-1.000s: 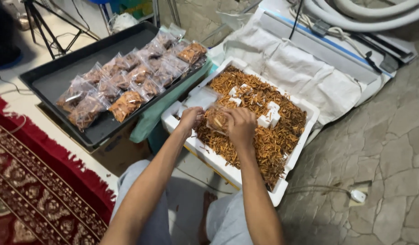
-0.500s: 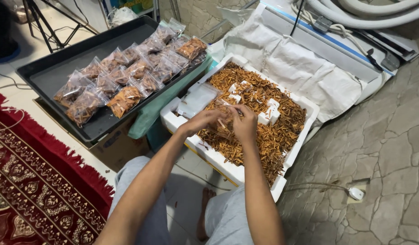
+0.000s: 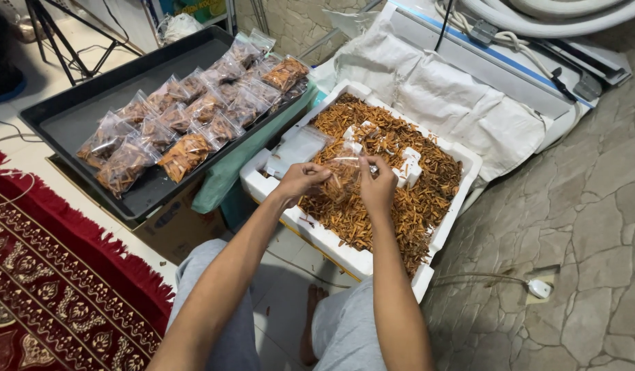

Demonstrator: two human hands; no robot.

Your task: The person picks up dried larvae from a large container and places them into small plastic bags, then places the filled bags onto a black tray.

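This looks like a home turned small packing workshop, with the work done sitting on the floor. A red patterned rug (image 3: 49, 288) lies at 8 o'clock and irregular stone paving (image 3: 571, 227) at 3 o'clock. A white foam box (image 3: 345, 257) of orange-brown snack sticks sits at centre, a black tray (image 3: 70, 120) of filled clear bags (image 3: 187, 117) at 10 o'clock.

Bright, even indoor light, soft faint shadows, sharp focus throughout, slight wide-angle stretch at the edges

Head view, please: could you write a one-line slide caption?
Both hands, left and right, hold a clear bag of orange-brown sticks above a white foam box.
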